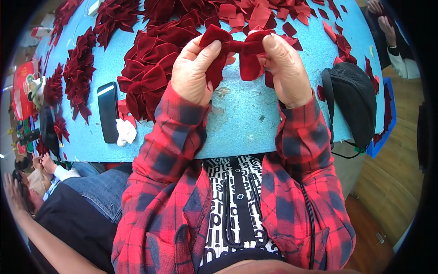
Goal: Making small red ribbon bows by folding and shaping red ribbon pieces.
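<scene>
A dark red velvet bow [252, 62] is stretched between my two hands, above the blue tabletop [242, 118]. My left hand [195, 68] pinches its left loop between thumb and fingers. On the other side my right hand [289, 68] grips the right loop, thumb on top. The narrow knot in the middle stays uncovered, and two tails hang below it. Parts of the fingers are hidden behind the velvet. Just left of my left hand lies a heap of similar red bows [148, 68].
A black phone [108, 112] and a crumpled white tissue [125, 132] lie at left. A black bag [353, 98] sits at right, by a blue bin [388, 118]. Loose red fabric pieces [260, 16] cover the far side. Other people's hands show at left [47, 163] and upper right [388, 32].
</scene>
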A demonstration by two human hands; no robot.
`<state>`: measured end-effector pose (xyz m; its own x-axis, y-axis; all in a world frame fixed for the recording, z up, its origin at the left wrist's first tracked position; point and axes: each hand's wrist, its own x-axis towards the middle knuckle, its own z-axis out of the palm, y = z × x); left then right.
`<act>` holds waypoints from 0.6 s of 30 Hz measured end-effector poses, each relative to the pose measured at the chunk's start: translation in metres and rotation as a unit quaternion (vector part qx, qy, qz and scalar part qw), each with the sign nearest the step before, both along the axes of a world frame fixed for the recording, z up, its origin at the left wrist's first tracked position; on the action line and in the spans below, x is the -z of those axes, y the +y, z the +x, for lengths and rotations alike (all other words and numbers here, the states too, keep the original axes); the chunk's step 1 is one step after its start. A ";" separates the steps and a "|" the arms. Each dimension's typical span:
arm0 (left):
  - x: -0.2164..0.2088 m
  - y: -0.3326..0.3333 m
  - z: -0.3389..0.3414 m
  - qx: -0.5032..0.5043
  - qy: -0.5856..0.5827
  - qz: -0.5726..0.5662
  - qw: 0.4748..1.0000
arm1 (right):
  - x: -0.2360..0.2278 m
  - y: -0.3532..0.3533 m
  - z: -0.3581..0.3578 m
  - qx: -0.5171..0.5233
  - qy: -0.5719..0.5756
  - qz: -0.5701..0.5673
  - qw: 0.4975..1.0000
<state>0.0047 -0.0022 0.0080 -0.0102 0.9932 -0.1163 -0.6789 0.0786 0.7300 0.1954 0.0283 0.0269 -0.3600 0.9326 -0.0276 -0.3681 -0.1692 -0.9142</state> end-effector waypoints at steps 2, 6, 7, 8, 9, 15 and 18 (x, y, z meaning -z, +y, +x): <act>0.000 0.001 0.000 0.010 0.023 -0.002 1.000 | 0.003 -0.001 -0.003 0.004 -0.031 -0.018 0.999; 0.002 0.000 -0.001 0.026 0.042 -0.005 0.999 | 0.011 -0.001 -0.007 0.024 -0.072 0.009 0.997; 0.003 0.000 -0.002 0.034 0.043 -0.013 0.998 | 0.012 -0.001 -0.007 0.020 -0.066 0.015 0.998; 0.003 0.000 -0.004 0.042 0.040 -0.017 0.998 | 0.012 -0.001 -0.007 0.021 -0.066 0.016 0.997; 0.003 0.000 -0.005 0.047 0.037 -0.021 0.998 | 0.013 -0.001 -0.007 0.023 -0.067 0.017 0.997; -0.003 -0.004 0.001 0.011 0.087 0.002 0.996 | 0.006 -0.003 -0.006 0.039 -0.085 0.051 0.994; -0.005 -0.007 0.012 -0.037 0.189 0.113 0.975 | 0.003 -0.004 -0.005 0.102 -0.115 0.168 0.974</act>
<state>0.0164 -0.0096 0.0129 -0.0817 0.9880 0.1310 -0.3550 -0.1516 0.9225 0.1903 0.0241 0.0240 -0.1868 0.9542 0.2337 -0.1410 0.2094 -0.9676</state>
